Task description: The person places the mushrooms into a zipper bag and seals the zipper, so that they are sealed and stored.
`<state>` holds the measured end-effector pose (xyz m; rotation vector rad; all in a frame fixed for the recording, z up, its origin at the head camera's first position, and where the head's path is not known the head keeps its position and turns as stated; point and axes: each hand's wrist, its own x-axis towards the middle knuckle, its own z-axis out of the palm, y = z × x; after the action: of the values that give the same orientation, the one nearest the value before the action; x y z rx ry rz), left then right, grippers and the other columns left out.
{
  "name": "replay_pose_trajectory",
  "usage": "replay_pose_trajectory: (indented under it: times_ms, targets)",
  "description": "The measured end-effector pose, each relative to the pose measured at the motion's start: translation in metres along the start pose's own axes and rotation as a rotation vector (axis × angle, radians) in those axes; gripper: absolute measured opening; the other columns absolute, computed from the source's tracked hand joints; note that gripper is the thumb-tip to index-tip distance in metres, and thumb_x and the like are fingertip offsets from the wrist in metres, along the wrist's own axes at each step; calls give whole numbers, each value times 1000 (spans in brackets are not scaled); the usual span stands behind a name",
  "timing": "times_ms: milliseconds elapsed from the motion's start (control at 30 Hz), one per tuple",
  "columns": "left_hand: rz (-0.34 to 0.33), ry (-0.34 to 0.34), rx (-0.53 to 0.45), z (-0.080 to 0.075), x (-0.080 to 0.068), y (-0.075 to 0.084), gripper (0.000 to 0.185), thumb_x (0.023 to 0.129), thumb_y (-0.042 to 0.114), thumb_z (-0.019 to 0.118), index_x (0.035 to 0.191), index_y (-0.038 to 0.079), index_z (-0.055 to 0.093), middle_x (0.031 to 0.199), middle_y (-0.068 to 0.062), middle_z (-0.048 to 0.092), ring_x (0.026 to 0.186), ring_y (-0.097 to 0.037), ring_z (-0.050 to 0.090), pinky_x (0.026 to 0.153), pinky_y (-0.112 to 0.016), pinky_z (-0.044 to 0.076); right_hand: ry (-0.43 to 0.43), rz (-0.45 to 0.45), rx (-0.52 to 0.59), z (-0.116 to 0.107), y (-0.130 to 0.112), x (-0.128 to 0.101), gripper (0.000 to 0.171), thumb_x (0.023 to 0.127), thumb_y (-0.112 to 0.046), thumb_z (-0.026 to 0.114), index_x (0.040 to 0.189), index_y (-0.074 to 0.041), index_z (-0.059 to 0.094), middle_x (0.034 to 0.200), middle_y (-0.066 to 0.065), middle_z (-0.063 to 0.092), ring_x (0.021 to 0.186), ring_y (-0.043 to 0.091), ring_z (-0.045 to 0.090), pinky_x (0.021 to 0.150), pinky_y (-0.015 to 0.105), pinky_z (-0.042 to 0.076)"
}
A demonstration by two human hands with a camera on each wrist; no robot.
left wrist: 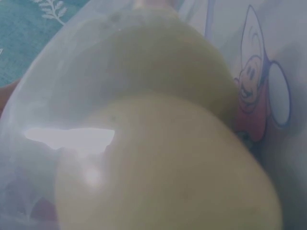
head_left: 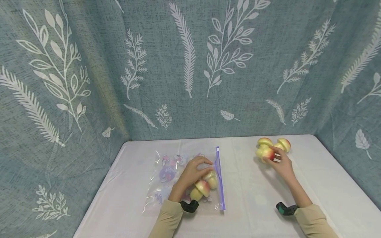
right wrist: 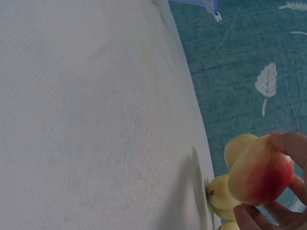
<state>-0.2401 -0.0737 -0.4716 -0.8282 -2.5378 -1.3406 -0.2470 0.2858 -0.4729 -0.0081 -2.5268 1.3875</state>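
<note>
A clear zip bag with purple patches and cartoon prints lies with its purple zip edge to the right. Two yellow mushroom-shaped pieces, one with a plain red blush, are inside. My left hand lies over the bag, thumb and curved fingers gripping its plastic near the zip edge. In the left wrist view, shiny plastic covers a large pale mushroom piece. My right hand holds another mushroom piece by its red-blushed cap, between thumb and fingers.
Beside the held piece, two more mushroom pieces stand near the table's back edge, one behind and one to the right. A white cloth covers the table. Patterned teal curtains hang behind and at both sides.
</note>
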Motion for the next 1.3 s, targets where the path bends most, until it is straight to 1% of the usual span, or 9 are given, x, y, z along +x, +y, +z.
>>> replay_pose_trajectory:
  times_ms: [100,200,367,533,733,833,1033,1100,1300]
  targets:
    - [-9,-4,-3,0,0,0,22,83,36,66,98,20,68,103,7,66,112,-16,55,112,-39,29,-6,-2,14,2,-3,0,56,84,-17,69,131,0,45,125,27,49,106,43,54,68,1,39]
    - [-21,-8,-6,0,0,0,22,84,37,66,99,21,68,104,7,65,114,-17,54,112,-40,30,-7,0,30,4,-5,0,56,84,-17,70,131,0,45,125,27,49,106,42,54,68,1,39]
    - [-31,-8,-8,0,0,1,22,84,37,65,99,20,68,105,6,65,116,-19,53,112,-42,30,-21,-9,16,9,-7,1,57,83,-19,70,131,-2,45,126,26,50,106,42,55,69,4,40]
    - [-17,-9,-15,-1,-1,1,22,84,36,65,99,20,68,103,6,65,113,-19,55,111,-41,31,-36,3,24,14,-8,1,57,83,-22,71,131,-4,46,128,24,49,107,40,54,69,6,41]
    - [-14,-15,-34,-1,-1,1,22,84,34,66,99,18,68,103,3,66,122,-30,49,116,-42,21,-50,-7,22,19,-9,1,57,83,-23,71,131,-5,46,129,23,49,108,39,54,73,11,43]
    - [-14,-15,-29,-1,-1,1,22,84,35,66,98,18,68,103,3,66,124,-32,47,115,-43,22,-59,-4,21,21,-9,0,58,83,-24,71,132,-6,46,130,22,49,109,39,54,75,12,43]
    - [-5,-12,-14,-1,-1,0,22,85,34,65,99,18,68,105,2,66,123,-31,48,114,-45,25,-64,-6,67,24,-11,-1,58,82,-20,72,132,-3,46,129,23,49,107,37,53,72,6,44]
    - [-5,-10,-14,-1,-1,0,22,85,35,65,99,17,68,105,2,66,123,-31,48,114,-44,25,-70,-6,90,25,-12,-1,59,82,-19,72,132,-2,46,129,23,48,106,36,53,71,5,45]
    - [1,-5,-27,-1,0,0,22,84,33,66,98,16,68,102,1,67,123,-32,48,116,-41,21,-91,-23,89,29,-14,-3,59,82,-20,71,133,-4,45,130,23,48,107,37,53,72,5,45]
